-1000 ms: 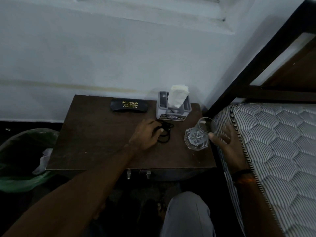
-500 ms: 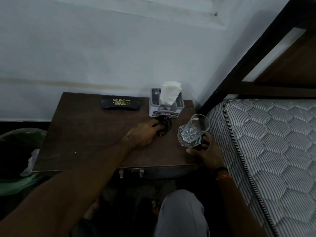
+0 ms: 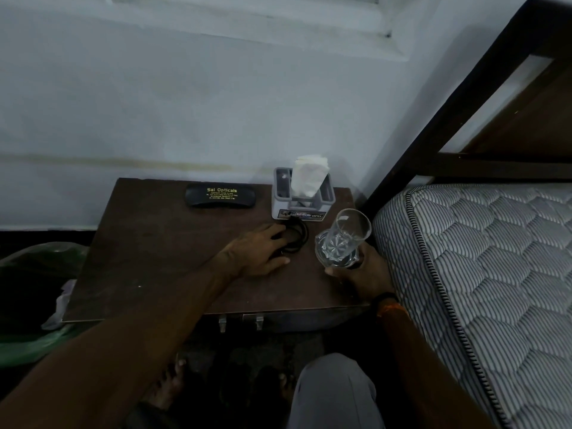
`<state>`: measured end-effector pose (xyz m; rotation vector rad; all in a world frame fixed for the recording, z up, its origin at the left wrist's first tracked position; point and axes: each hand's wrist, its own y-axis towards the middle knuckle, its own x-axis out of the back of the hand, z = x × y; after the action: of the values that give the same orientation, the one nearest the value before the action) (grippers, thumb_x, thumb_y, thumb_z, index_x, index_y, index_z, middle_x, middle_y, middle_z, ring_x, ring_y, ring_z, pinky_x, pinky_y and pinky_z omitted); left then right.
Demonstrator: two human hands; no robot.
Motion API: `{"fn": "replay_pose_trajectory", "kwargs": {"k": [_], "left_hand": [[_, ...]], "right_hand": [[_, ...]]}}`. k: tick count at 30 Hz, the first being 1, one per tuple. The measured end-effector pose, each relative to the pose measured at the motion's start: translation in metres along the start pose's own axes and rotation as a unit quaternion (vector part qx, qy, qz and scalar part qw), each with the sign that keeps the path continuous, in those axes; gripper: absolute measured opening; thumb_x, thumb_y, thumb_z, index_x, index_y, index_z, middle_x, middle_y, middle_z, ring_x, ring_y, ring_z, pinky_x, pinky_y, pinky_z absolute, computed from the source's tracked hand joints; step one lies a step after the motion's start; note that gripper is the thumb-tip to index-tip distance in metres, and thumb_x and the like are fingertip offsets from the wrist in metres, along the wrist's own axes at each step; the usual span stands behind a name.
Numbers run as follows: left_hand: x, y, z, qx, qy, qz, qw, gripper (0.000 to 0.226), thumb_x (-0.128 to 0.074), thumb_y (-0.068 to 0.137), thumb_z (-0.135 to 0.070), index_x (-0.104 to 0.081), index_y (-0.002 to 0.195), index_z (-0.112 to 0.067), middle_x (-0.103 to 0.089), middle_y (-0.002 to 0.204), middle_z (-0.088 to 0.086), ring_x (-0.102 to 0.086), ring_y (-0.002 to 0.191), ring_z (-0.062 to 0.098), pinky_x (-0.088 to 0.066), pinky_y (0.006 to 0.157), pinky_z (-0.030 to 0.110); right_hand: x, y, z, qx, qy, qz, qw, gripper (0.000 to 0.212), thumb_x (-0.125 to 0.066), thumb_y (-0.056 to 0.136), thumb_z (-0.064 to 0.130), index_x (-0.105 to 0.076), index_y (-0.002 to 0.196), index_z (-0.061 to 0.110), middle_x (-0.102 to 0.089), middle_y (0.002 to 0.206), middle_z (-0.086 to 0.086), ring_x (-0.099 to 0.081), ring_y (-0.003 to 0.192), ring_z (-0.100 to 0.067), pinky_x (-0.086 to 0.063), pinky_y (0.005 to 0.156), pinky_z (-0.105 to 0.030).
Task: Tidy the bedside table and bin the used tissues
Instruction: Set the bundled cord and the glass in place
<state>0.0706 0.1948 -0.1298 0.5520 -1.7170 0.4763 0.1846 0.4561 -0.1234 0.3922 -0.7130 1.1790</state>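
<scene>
On the dark wooden bedside table (image 3: 148,261) my left hand (image 3: 257,253) lies over a coiled black cable (image 3: 297,239), fingers curled onto it, just in front of a grey tissue holder (image 3: 301,202) with a white tissue (image 3: 308,178) standing up in it. My right hand (image 3: 359,270) grips the base of a clear drinking glass (image 3: 342,239), tilted, at the table's right front. A black spectacle case (image 3: 220,196) lies at the back of the table. A green-lined bin (image 3: 34,292) with pale tissue (image 3: 58,308) in it stands left of the table.
A striped quilted mattress (image 3: 483,280) and a dark bed frame (image 3: 448,119) close off the right side. A pale wall (image 3: 185,103) runs behind the table. Two drawer handles (image 3: 240,322) show under the table's front edge. My knee (image 3: 334,391) and bare feet are below.
My right hand has closed on the base of the glass and holds it tilted. My left hand has pushed the black cable nearer the tissue holder.
</scene>
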Motion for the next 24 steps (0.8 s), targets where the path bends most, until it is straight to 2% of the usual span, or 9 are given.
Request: {"fn": "replay_pose_trajectory", "kwargs": {"k": [3, 5, 8, 11, 13, 16, 18, 21, 24], "left_hand": [[0.008, 0.001, -0.003, -0.001, 0.019, 0.012, 1.0, 0.043, -0.036, 0.1, -0.044, -0.052, 0.132, -0.02, -0.041, 0.145, 0.008, -0.048, 0.124, 0.026, -0.048, 0.094, 0.04], [0.015, -0.003, 0.0, -0.001, 0.034, 0.032, 0.999, 0.04, -0.036, 0.101, -0.038, -0.051, 0.134, -0.019, -0.039, 0.146, 0.007, -0.051, 0.121, 0.025, -0.048, 0.091, 0.038], [0.023, -0.012, 0.008, -0.005, 0.052, 0.06, 0.997, 0.039, -0.036, 0.101, -0.035, -0.049, 0.135, -0.019, -0.036, 0.149, 0.007, -0.054, 0.117, 0.025, -0.049, 0.089, 0.037], [0.025, -0.017, 0.012, -0.016, 0.071, 0.068, 0.995, 0.039, -0.035, 0.101, -0.035, -0.049, 0.134, -0.019, -0.036, 0.148, 0.008, -0.052, 0.12, 0.025, -0.052, 0.089, 0.039], [0.024, -0.02, 0.014, -0.02, 0.077, 0.063, 0.995, 0.038, -0.036, 0.101, -0.035, -0.051, 0.132, -0.019, -0.038, 0.146, 0.008, -0.05, 0.123, 0.025, -0.052, 0.091, 0.041], [0.023, -0.027, 0.016, -0.014, 0.077, 0.064, 0.995, 0.037, -0.036, 0.101, -0.035, -0.052, 0.131, -0.02, -0.038, 0.147, 0.009, -0.048, 0.125, 0.026, -0.05, 0.094, 0.042], [0.023, -0.029, 0.016, -0.007, 0.079, 0.066, 0.995, 0.038, -0.036, 0.102, -0.035, -0.051, 0.133, -0.02, -0.036, 0.15, 0.009, -0.047, 0.127, 0.026, -0.048, 0.096, 0.04], [0.023, -0.029, 0.013, 0.019, 0.054, 0.069, 0.996, 0.043, -0.035, 0.101, -0.041, -0.048, 0.136, -0.019, -0.034, 0.152, 0.007, -0.043, 0.133, 0.025, -0.043, 0.1, 0.04], [0.021, -0.029, 0.01, 0.031, 0.011, 0.03, 0.999, 0.048, -0.036, 0.099, -0.047, -0.049, 0.136, -0.019, -0.04, 0.149, 0.007, -0.041, 0.135, 0.026, -0.041, 0.103, 0.039]], "right_hand": [[-0.004, 0.004, 0.007, -0.001, 0.004, 0.011, 1.0, 0.078, -0.095, 0.047, 0.044, -0.063, 0.116, 0.026, -0.069, 0.11, 0.012, -0.063, 0.097, 0.002, -0.047, 0.079, -0.007], [-0.005, 0.009, 0.012, 0.007, 0.001, 0.021, 1.0, 0.074, -0.096, 0.05, 0.035, -0.064, 0.115, 0.024, -0.068, 0.109, 0.013, -0.06, 0.095, 0.007, -0.043, 0.073, -0.001], [-0.005, 0.018, 0.015, 0.024, -0.007, 0.038, 0.999, 0.075, -0.095, 0.05, 0.035, -0.063, 0.118, 0.024, -0.066, 0.113, 0.011, -0.062, 0.098, -0.005, -0.044, 0.077, -0.009], [-0.003, 0.026, 0.014, 0.026, -0.015, 0.053, 0.998, 0.077, -0.094, 0.056, 0.026, -0.061, 0.125, 0.022, -0.061, 0.11, 0.013, -0.054, 0.087, 0.006, -0.037, 0.069, -0.003], [-0.003, 0.029, 0.011, 0.027, -0.027, 0.056, 0.998, 0.08, -0.093, 0.058, 0.023, -0.058, 0.13, 0.021, -0.062, 0.114, 0.01, -0.054, 0.087, 0.006, -0.037, 0.068, -0.001], [-0.004, 0.03, 0.009, 0.017, -0.044, 0.061, 0.997, 0.086, -0.092, 0.058, 0.023, -0.055, 0.135, 0.018, -0.064, 0.127, 0.001, -0.058, 0.1, -0.011, -0.044, 0.079, -0.015], [-0.004, 0.031, 0.011, 0.016, -0.048, 0.065, 0.997, 0.087, -0.092, 0.058, 0.023, -0.054, 0.135, 0.019, -0.064, 0.128, -0.001, -0.058, 0.103, -0.014, -0.045, 0.082, -0.023], [-0.003, 0.026, 0.019, 0.021, -0.005, 0.071, 0.997, 0.093, -0.095, 0.048, 0.028, -0.055, 0.131, 0.026, -0.065, 0.121, 0.008, -0.061, 0.105, -0.008, -0.049, 0.084, -0.023], [-0.008, 0.019, 0.028, 0.013, 0.045, 0.039, 0.998, 0.098, -0.098, 0.038, 0.041, -0.054, 0.125, 0.031, -0.063, 0.117, 0.017, -0.06, 0.106, 0.002, -0.051, 0.085, -0.018]]}}
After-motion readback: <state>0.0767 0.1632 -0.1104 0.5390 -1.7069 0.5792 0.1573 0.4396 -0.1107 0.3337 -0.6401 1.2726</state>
